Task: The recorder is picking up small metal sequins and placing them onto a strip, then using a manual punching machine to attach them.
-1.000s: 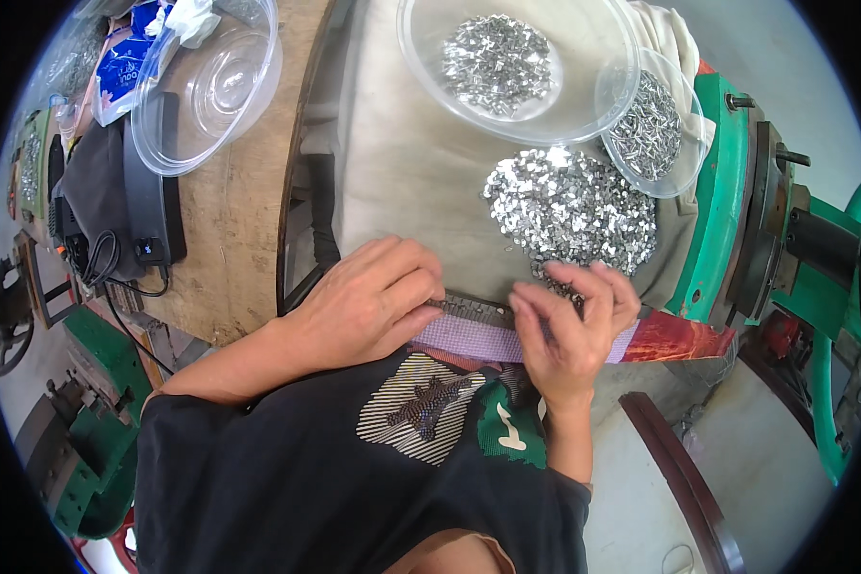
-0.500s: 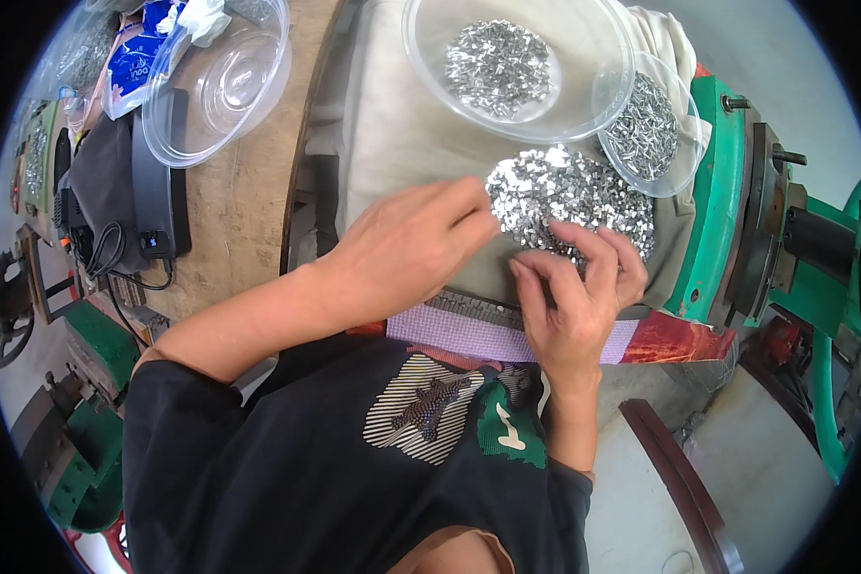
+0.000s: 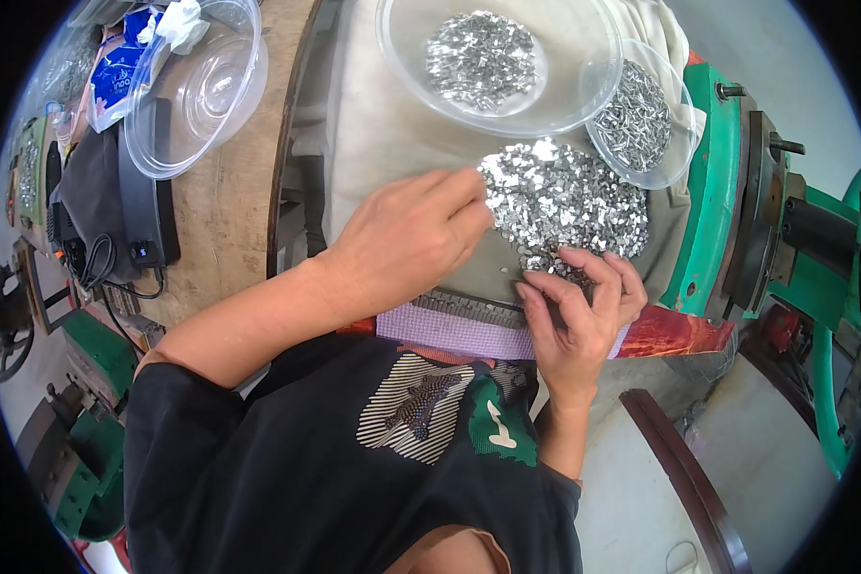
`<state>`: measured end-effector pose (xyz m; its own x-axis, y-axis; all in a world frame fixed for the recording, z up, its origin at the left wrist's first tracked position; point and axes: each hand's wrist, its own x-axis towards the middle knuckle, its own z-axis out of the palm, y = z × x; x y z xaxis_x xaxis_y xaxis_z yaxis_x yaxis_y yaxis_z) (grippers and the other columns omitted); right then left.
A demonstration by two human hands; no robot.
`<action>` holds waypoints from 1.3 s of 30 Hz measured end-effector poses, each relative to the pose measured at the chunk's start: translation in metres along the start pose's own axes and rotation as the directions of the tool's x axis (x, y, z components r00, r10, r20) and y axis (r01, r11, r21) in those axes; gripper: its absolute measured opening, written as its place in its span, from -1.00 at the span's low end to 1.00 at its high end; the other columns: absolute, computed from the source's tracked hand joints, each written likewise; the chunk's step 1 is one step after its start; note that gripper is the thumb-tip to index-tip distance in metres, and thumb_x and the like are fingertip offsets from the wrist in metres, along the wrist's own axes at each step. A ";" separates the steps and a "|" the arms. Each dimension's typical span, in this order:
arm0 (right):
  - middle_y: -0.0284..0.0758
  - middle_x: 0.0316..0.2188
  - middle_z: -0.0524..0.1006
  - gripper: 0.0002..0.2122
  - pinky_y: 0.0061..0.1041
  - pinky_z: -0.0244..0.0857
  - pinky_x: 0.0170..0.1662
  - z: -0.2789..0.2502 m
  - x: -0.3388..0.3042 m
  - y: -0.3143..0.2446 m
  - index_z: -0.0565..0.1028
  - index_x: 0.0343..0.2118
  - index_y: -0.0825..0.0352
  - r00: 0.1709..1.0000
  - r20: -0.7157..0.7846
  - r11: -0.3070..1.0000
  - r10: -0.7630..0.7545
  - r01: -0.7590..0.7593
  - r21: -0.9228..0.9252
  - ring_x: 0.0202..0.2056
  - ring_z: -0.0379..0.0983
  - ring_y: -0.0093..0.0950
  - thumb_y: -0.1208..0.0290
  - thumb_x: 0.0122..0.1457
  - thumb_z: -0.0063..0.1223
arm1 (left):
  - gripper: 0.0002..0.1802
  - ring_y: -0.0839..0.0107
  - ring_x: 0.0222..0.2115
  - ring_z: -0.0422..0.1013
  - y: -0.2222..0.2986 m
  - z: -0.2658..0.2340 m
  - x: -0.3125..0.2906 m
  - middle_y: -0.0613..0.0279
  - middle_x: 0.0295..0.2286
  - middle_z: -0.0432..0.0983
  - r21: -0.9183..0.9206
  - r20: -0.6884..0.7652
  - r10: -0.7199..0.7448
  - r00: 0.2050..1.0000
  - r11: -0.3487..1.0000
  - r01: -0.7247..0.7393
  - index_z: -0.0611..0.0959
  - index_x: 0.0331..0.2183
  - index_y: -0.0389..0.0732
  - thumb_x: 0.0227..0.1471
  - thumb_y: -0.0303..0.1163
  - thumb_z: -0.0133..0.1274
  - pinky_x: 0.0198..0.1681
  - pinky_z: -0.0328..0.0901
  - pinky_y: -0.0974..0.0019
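A heap of small shiny metal pieces (image 3: 569, 196) lies on the grey-beige cloth in front of me. At its left edge my left hand (image 3: 416, 228) is closed, thumb and fingertips pressed together; whatever they may pinch is too small or hidden to name. My right hand (image 3: 588, 311) rests at the heap's near edge, fingers bent and apart, fingertips touching some pieces. Beyond the heap stands a large clear plastic bowl (image 3: 584, 72) with similar flat metal pieces in it. Right of that, a smaller clear bowl (image 3: 684, 143) holds slim, rivet-like metal parts.
On the wooden table (image 3: 234, 191) at left stands another clear bowl (image 3: 143, 158) with white tissue at its rim. A black power strip-like box (image 3: 153, 225) with cables lies beside it. Green machine metalwork (image 3: 708, 201) borders the cloth on the right.
The view has shifted slightly. Some pieces at the heap's near edge now lie closer to my right fingertips. My left hand stays closed at the heap's left edge.
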<state>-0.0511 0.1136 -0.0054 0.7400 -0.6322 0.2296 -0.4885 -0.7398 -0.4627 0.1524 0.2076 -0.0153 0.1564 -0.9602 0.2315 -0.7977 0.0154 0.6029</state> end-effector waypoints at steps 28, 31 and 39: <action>-0.52 -0.11 0.54 -0.79 -0.25 -0.03 0.15 0.003 -0.001 -0.003 0.68 -0.43 0.01 0.999 0.043 0.998 0.007 -0.010 0.061 0.09 0.22 -0.26 0.44 -0.19 0.41 | -0.69 0.21 -0.36 0.48 -0.001 -0.009 -0.008 0.23 -0.33 0.45 -0.036 0.034 -0.009 0.999 0.999 0.011 0.65 -0.31 -0.19 -0.24 -0.60 0.23 -0.34 0.38 0.20; -0.54 -0.10 0.53 -0.78 -0.24 -0.04 0.15 0.003 -0.001 -0.003 0.70 -0.42 -0.02 0.997 0.070 1.000 -0.022 0.021 0.013 0.09 0.22 -0.26 0.42 -0.19 0.41 | -0.71 0.22 -0.36 0.47 0.000 -0.009 -0.009 0.23 -0.34 0.45 -0.035 0.037 -0.034 0.999 0.999 0.036 0.65 -0.33 -0.18 -0.24 -0.61 0.23 -0.34 0.38 0.21; -0.55 -0.10 0.54 -0.79 -0.25 -0.05 0.16 -0.001 -0.001 0.000 0.70 -0.43 -0.03 0.996 0.089 1.000 -0.008 0.008 0.004 0.09 0.23 -0.27 0.41 -0.19 0.42 | -0.74 0.22 -0.36 0.47 -0.001 -0.009 -0.008 0.23 -0.34 0.45 -0.078 0.006 -0.046 0.999 0.996 0.046 0.63 -0.35 -0.21 -0.21 -0.61 0.21 -0.34 0.38 0.20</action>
<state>-0.0527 0.1143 -0.0048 0.7823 -0.6030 0.1561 -0.4809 -0.7439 -0.4640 0.1569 0.2178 -0.0111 0.1893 -0.9616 0.1986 -0.7414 -0.0073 0.6710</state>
